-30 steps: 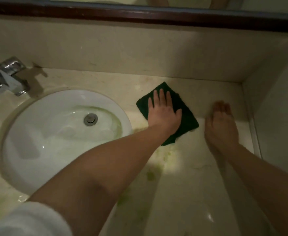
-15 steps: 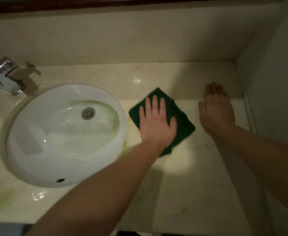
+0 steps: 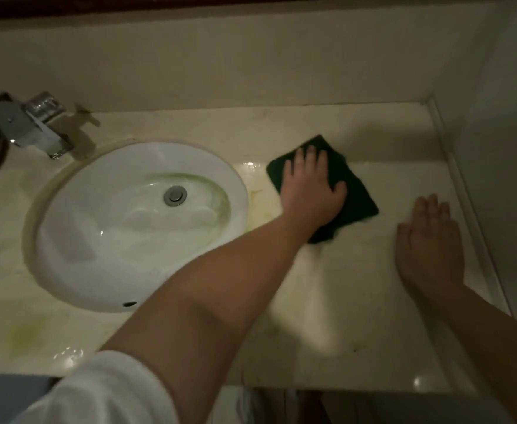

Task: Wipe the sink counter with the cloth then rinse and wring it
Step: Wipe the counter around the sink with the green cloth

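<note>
Wiping is the step in hand. Right hand [image 3: 428,240] rests flat, fingers apart, on the counter [image 3: 327,316] at right; past it, centre frame, left hand [image 3: 310,185] presses spread fingers on the cloth [image 3: 355,191]. Green streaks beside the sink [image 3: 67,240] likely want the next strokes.

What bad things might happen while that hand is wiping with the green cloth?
The cloth may just smear the green stains around rather than lift them. The counter looks wet and shiny, so the right hand leaning flat on it might slip. The left hand only presses the cloth flat, so it could bunch up or slide out.
</note>
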{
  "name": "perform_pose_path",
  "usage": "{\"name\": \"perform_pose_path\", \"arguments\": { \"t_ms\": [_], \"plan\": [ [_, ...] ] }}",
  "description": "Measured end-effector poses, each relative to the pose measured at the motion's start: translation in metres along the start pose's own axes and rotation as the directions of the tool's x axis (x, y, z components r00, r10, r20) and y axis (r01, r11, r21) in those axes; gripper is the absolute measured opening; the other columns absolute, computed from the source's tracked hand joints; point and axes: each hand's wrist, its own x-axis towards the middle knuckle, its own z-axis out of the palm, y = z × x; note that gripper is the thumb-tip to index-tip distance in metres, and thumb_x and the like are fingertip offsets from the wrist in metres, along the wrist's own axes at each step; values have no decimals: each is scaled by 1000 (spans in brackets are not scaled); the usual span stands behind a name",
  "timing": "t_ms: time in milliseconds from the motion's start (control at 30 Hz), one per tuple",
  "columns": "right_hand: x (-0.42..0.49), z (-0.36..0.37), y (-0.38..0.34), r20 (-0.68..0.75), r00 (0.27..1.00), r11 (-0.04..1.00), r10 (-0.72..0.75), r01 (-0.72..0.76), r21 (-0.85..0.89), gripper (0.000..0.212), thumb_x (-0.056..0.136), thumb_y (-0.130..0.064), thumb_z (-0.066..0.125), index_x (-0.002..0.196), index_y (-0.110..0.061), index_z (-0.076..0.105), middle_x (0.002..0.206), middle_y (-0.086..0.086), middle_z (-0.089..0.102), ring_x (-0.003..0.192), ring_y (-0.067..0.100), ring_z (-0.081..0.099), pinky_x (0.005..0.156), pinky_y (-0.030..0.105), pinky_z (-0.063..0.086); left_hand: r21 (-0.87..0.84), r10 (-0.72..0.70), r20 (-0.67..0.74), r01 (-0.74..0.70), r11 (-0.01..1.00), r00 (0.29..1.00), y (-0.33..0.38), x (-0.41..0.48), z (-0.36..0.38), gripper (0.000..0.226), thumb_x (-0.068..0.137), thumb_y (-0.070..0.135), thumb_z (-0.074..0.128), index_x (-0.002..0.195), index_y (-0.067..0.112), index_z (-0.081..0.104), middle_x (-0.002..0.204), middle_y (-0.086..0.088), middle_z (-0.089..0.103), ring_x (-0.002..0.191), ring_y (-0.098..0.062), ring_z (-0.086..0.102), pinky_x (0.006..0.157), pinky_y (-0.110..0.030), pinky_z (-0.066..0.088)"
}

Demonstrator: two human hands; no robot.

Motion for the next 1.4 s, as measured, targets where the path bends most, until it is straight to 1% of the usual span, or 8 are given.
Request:
{"name": "perform_pose_path", "arguments": {
  "t_ms": [167, 400, 467, 600, 700, 967, 1233, 1400],
  "plan": [
    [-1, 2, -5, -52, 998, 998, 34, -37, -45, 69, 91, -38, 16, 150, -3, 23, 159, 17, 23, 146, 33, 20, 118, 45, 17, 58, -93, -24, 95, 994, 995, -47, -19, -3, 79, 92, 55, 24, 155, 8, 14, 163, -15, 13, 150, -32, 9, 122, -48, 8],
    [-1, -5, -8, -27, 998, 998, 52, -53, -35, 64, 95, -37, 21, 153, -11, 20, 162, 8, 17, 149, 26, 13, 120, 43, 13, 95, -176, -60, 181, 979, 983, -29, -60, 4, 77, 92, 53, 22, 155, 11, 13, 163, -14, 12, 150, -34, 8, 121, -51, 9],
    [-2, -5, -7, -17, 999, 998, 39, -40, -46, 63, 96, -36, 21, 154, -12, 16, 162, 7, 13, 149, 26, 10, 120, 42, 10, 106, -131, -48, 135, 985, 990, 6, -81, 11, 77, 91, 53, 25, 155, 12, 15, 163, -14, 12, 150, -35, 8, 121, -53, 10],
    [2, -4, -3, 11, 999, 999, 32, -32, -25, 61, 98, -33, 25, 154, -13, 14, 163, 7, 10, 150, 26, 8, 120, 42, 10, 6, 83, 42, -83, 997, 996, 82, -106, 30, 73, 90, 46, 32, 155, 15, 20, 163, -12, 14, 151, -32, 7, 121, -51, 7],
    [1, -3, -2, -4, 1000, 999, 9, -9, -33, 59, 99, -33, 23, 154, -13, 14, 163, 7, 11, 150, 26, 8, 120, 43, 11, 19, 152, 54, -153, 988, 987, 70, -93, 28, 72, 90, 49, 33, 154, 18, 22, 163, -10, 17, 151, -30, 9, 122, -49, 7],
    [-1, -1, -2, -57, 998, 1000, 11, -12, -17, 65, 93, -37, 17, 152, -11, 21, 162, 8, 17, 148, 28, 14, 119, 45, 15, 68, -115, 6, 114, 991, 993, -20, -55, 1, 78, 93, 54, 24, 156, 11, 10, 164, -12, 7, 151, -29, 5, 122, -46, 5],
    [-3, -5, -3, -43, 999, 1000, 11, -10, 16, 62, 95, -37, 25, 153, -15, 21, 162, 6, 16, 149, 27, 12, 120, 45, 13, 47, -215, -71, 218, 975, 974, -40, -88, 6, 77, 93, 51, 24, 155, 7, 12, 163, -14, 12, 150, -31, 9, 123, -45, 9],
    [-4, -7, -1, -31, 999, 999, 8, -7, 36, 62, 96, -38, 25, 153, -13, 20, 162, 7, 15, 149, 29, 11, 119, 46, 14, 81, -271, -73, 277, 957, 960, -20, -128, 11, 77, 93, 49, 20, 154, 4, 8, 163, -17, 11, 150, -32, 7, 123, -47, 9]
  ]
}}
